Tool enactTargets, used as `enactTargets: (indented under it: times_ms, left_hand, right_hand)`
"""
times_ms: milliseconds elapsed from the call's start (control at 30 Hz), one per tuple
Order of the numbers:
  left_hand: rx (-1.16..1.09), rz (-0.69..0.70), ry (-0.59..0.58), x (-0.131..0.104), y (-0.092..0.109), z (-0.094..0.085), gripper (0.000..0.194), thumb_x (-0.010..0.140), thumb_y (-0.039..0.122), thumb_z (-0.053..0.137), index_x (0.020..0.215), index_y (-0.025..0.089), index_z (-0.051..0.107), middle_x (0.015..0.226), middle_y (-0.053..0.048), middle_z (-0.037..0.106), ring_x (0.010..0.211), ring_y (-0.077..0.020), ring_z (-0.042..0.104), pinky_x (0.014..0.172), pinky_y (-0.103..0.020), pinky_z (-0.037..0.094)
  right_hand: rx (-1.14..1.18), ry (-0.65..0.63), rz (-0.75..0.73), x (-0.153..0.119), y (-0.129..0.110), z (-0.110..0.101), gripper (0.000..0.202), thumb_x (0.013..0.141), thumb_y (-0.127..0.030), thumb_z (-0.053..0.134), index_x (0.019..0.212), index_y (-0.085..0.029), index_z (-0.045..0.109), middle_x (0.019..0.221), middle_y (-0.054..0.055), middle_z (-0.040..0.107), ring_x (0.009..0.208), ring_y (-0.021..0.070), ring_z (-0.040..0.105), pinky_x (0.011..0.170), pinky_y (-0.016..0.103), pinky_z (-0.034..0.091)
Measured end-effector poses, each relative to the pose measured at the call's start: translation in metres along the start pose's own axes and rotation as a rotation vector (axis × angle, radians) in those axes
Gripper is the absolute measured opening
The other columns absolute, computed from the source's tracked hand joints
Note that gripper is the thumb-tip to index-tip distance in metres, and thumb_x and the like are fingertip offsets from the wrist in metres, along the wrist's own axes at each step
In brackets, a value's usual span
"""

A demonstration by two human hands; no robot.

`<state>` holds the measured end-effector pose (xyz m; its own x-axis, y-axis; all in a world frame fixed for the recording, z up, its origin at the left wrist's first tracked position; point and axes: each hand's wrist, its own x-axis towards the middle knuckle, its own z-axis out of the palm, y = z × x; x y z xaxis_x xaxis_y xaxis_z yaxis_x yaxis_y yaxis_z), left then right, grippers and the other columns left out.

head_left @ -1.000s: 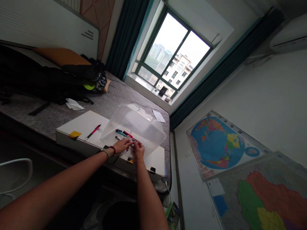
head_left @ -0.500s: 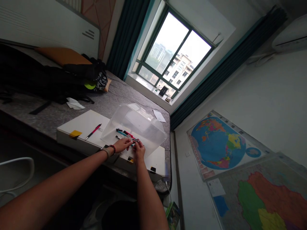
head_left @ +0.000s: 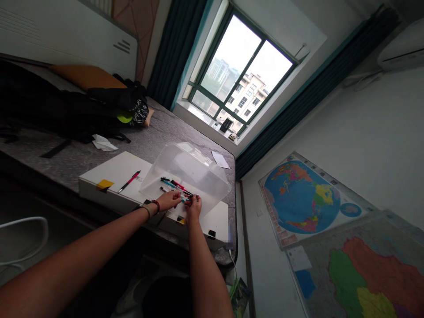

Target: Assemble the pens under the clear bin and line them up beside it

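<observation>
Several pens (head_left: 175, 183), black, red and teal, lie in a loose bunch on a translucent plastic case (head_left: 185, 161). At the near side of the bunch, my left hand (head_left: 169, 200) is closed, its fingertips hiding whatever they pinch. Just to its right my right hand (head_left: 193, 207) pinches a slim pen, mostly covered by the fingers. A small light-blue piece shows between the two hands. Further left, a red and black pen (head_left: 129, 181) rests by itself on the white box (head_left: 115, 170) under the case.
The box sits at the edge of a grey mattress (head_left: 159, 128). Black bags (head_left: 66, 106), a crumpled tissue (head_left: 104, 142) and a white paper (head_left: 220, 159) lie on it. A window (head_left: 241, 75) is beyond, and maps (head_left: 301, 196) hang on the right wall.
My hands have drawn slightly apart, the right one shifting a little to the right. The light-blue piece between them shows more clearly. The loose pens look unmoved.
</observation>
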<state>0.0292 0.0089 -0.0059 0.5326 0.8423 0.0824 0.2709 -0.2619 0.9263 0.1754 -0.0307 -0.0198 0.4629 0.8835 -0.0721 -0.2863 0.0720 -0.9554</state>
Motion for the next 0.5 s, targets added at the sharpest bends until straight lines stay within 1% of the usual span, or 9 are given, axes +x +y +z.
enactTargets:
  times_ms: [100,300,500]
  left_hand:
    - [0.048,0.004,0.014,-0.0011,0.0009,-0.0005,0.015,0.073,0.034,0.048,0.068,0.020,0.050,0.053,0.003,0.058,0.054,-0.0143,0.054,0.058,-0.026,0.037]
    - [0.082,-0.012,0.013,-0.0035,0.0033,-0.0009,0.016,0.075,0.035,0.047,0.069,0.020,0.050,0.053,0.003,0.055,0.054,-0.0151,0.052,0.057,-0.026,0.034]
    - [0.196,0.028,0.084,-0.0032,0.0043,0.0002,0.013,0.073,0.031,0.048,0.067,0.020,0.051,0.061,0.002,0.054,0.061,-0.0147,0.048,0.059,-0.026,0.030]
  right_hand:
    - [0.013,0.008,0.007,0.0007,0.0001,0.0002,0.032,0.083,-0.050,0.053,0.095,-0.022,0.042,0.084,0.004,0.072,0.048,0.0081,0.058,0.041,0.015,0.037]
    - [0.020,0.042,0.007,0.0026,0.0012,-0.0003,0.031,0.085,-0.050,0.050,0.097,-0.022,0.042,0.082,0.003,0.071,0.047,0.0081,0.058,0.041,0.016,0.038]
    - [0.016,0.044,0.004,0.0017,-0.0014,0.0002,0.033,0.084,-0.052,0.050,0.093,-0.022,0.043,0.084,0.005,0.072,0.048,0.0087,0.058,0.043,0.017,0.040]
